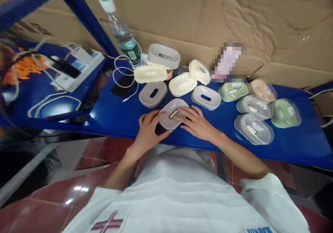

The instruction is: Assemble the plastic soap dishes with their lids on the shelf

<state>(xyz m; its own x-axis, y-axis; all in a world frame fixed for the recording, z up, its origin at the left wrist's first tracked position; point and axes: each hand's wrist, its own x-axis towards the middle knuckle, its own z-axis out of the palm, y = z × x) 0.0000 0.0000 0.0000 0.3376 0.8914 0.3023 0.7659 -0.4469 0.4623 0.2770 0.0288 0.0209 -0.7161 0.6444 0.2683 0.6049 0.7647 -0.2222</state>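
A pale grey oval soap dish [168, 121] lies at the table's front edge, with a small beige strip [173, 113] in its central slot. My left hand [148, 130] curls around its left side, the thumb along the near rim and the fingers at the far left. From the right, my right hand [197, 122] grips the dish's right side, its fingertips over the rim close to the strip. Just behind stand two more grey dishes with dark open slots, one at the left [153, 101] and one at the right [212, 103]. Cream oval pieces [182, 84] lie farther back.
Several clear-wrapped oval dishes [253, 129] in grey, green and peach sit at the right. A water bottle [125, 35], a coiled white cable [117, 66] and a deeper grey dish [163, 61] stand at the back. Blue table [286, 146]; cardboard [182, 14] behind.
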